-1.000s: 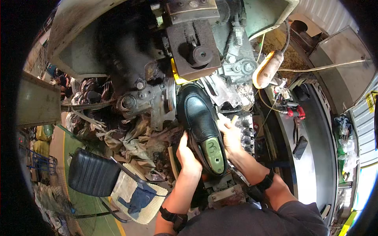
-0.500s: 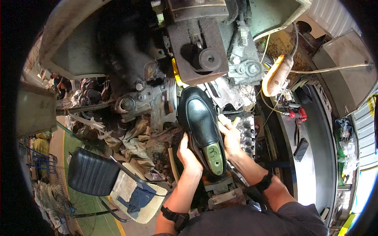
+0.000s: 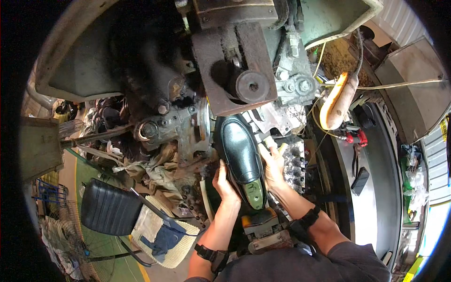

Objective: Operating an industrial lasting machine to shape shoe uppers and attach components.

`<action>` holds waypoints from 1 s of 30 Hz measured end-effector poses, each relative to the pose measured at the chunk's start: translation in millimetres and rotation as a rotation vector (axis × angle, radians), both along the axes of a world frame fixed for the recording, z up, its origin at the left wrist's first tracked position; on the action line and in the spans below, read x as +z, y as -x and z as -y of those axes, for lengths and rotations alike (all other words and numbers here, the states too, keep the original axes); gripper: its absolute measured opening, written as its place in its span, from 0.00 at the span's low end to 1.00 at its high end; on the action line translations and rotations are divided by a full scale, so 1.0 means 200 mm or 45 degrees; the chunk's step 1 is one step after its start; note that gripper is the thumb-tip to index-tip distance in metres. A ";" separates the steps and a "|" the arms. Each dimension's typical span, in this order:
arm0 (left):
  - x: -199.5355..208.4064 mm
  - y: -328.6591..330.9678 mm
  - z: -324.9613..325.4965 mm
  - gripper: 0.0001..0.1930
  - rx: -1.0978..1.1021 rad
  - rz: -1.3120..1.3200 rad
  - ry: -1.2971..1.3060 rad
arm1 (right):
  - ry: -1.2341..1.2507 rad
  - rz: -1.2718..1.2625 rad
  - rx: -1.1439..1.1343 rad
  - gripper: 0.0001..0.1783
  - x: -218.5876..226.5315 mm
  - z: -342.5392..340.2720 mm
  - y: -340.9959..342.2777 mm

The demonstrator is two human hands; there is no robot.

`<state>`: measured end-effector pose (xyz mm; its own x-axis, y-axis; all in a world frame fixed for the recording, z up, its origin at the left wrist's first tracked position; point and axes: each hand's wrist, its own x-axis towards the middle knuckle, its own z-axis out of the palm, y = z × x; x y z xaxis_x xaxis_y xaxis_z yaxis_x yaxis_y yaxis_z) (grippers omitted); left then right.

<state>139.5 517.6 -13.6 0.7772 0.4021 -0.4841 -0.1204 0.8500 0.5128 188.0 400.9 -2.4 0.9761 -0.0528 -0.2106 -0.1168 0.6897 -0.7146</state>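
Observation:
A glossy black slip-on shoe [image 3: 240, 150] points away from me, its toe reaching under the dark metal block [image 3: 235, 61] of a machine. Inside its opening sits a green shoe last [image 3: 254, 195] with a mark drawn on top. My left hand [image 3: 226, 187] is closed around the shoe's left side near the heel. On the other side, my right hand [image 3: 273, 164] grips the right edge, with pale covers on some fingertips. Just below the heel, a worn orange-brown pad [image 3: 260, 219] of the machine shows. Where the toe touches the machine is hidden by the block.
Machine arms with bolts [image 3: 162, 124] stand left of the shoe. A lit lamp [image 3: 339, 101] hangs at the right, before a dark conveyor belt [image 3: 383, 188] and a phone-like black object [image 3: 360, 180]. A black chair [image 3: 112, 207] stands at lower left.
The shoe has gone a little farther under the block, and its heel has moved off the orange-brown pad. Both hands keep their hold. The whole view has shifted slightly.

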 end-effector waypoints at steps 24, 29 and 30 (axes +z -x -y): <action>-0.03 0.29 -0.32 0.19 -0.028 -0.151 -0.389 | 0.684 -0.271 0.307 0.32 0.01 0.61 0.05; -0.39 0.61 -0.57 0.22 0.225 -0.433 -0.527 | 0.943 -0.299 0.122 0.46 -0.54 0.96 -0.02; -0.46 0.66 -0.59 0.21 0.254 -0.473 -0.622 | 0.891 -0.434 0.257 0.49 -0.65 0.96 -0.02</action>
